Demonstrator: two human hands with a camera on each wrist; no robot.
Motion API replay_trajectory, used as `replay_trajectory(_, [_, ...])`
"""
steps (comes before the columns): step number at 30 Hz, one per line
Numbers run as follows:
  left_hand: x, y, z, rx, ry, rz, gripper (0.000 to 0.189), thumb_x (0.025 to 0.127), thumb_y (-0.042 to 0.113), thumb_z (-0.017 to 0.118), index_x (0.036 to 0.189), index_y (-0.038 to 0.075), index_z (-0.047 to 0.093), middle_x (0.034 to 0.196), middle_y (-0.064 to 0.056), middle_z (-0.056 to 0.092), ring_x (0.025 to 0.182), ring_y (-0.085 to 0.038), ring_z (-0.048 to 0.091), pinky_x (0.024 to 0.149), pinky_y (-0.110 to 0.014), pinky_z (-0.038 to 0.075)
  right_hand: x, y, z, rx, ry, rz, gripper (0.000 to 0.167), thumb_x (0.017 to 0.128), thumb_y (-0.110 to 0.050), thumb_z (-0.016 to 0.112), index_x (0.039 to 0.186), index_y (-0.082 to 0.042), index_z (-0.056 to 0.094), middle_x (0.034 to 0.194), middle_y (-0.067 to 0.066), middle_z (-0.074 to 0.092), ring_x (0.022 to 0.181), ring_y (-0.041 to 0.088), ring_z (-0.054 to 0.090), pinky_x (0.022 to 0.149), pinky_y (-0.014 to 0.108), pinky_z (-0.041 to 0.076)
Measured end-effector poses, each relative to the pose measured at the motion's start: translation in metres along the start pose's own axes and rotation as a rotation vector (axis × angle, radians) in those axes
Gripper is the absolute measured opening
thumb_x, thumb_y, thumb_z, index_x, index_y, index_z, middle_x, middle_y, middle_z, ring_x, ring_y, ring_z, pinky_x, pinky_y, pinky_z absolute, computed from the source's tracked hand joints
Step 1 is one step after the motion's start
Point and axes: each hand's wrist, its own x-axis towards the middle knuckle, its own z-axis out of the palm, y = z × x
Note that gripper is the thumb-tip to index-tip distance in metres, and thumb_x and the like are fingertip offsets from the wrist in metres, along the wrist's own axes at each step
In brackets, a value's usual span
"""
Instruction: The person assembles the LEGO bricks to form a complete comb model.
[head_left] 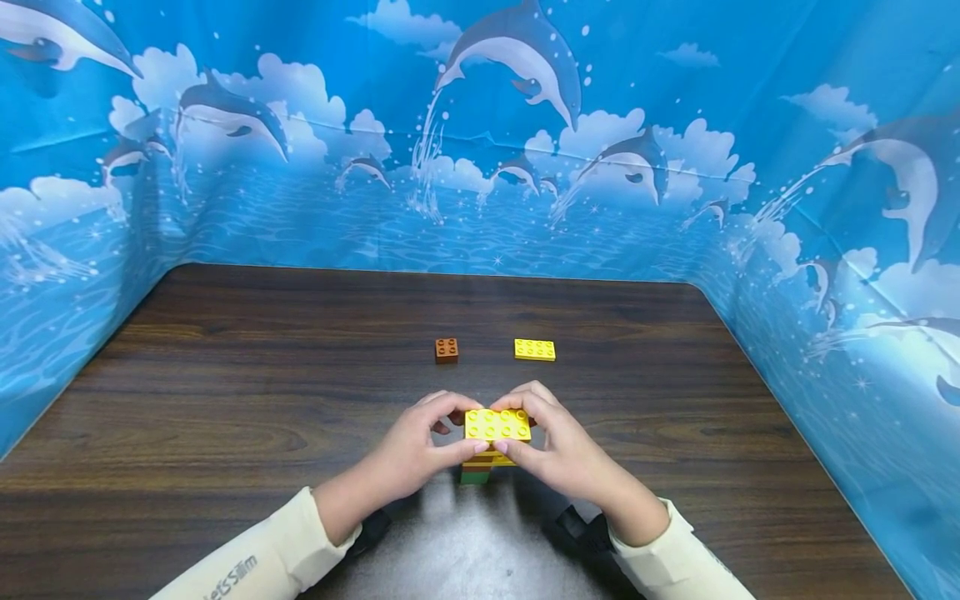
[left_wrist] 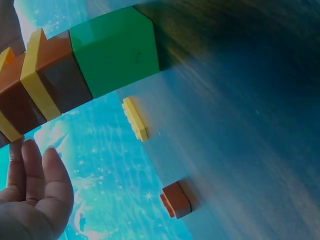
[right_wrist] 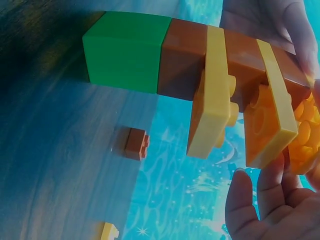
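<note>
A tower of building bricks stands upright on the table, with a green block (right_wrist: 125,52) at its foot. Brown bricks (right_wrist: 182,57) alternate with thin yellow plates (right_wrist: 212,112) above it, and the plates jut out to the right side. At the top is a yellow eight-stud plate (head_left: 497,425). My left hand (head_left: 408,442) pinches its left half, thumb at the front edge and forefinger at the back. My right hand (head_left: 567,446) grips the right half the same way. In the left wrist view, the lower left fingers (left_wrist: 50,180) extend beside the tower.
Beyond the tower lie a loose brown four-stud brick (head_left: 446,351) and, to its right, a loose yellow plate (head_left: 535,350). The dark wooden table (head_left: 225,375) is walled at the back and sides by a blue dolphin-print curtain (head_left: 480,217).
</note>
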Motion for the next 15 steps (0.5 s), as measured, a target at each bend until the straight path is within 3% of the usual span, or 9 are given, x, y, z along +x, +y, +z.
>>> replay_trajectory(7, [0.003, 0.004, -0.003, 0.023, -0.026, -0.025, 0.032, 0.087, 0.03, 0.071, 0.114, 0.014, 0.064, 0.104, 0.002, 0.059, 0.096, -0.017, 0.052, 0.082, -0.038, 0.047, 0.0, -0.002, -0.003, -0.052, -0.005, -0.013, 0.032, 0.087, -0.01, 0.071, 0.118, -0.009, 0.061, 0.113, -0.001, 0.052, 0.098, 0.016, 0.049, 0.083, 0.03, 0.047])
replay_trajectory(15, [0.006, 0.006, -0.018, -0.041, -0.081, -0.042, 0.044, 0.089, 0.028, 0.069, 0.127, 0.009, 0.057, 0.115, -0.004, 0.058, 0.104, -0.024, 0.054, 0.086, -0.04, 0.047, 0.0, -0.006, -0.005, -0.126, -0.023, -0.012, 0.034, 0.088, -0.012, 0.07, 0.12, -0.01, 0.061, 0.115, -0.001, 0.053, 0.101, 0.016, 0.048, 0.084, 0.032, 0.047])
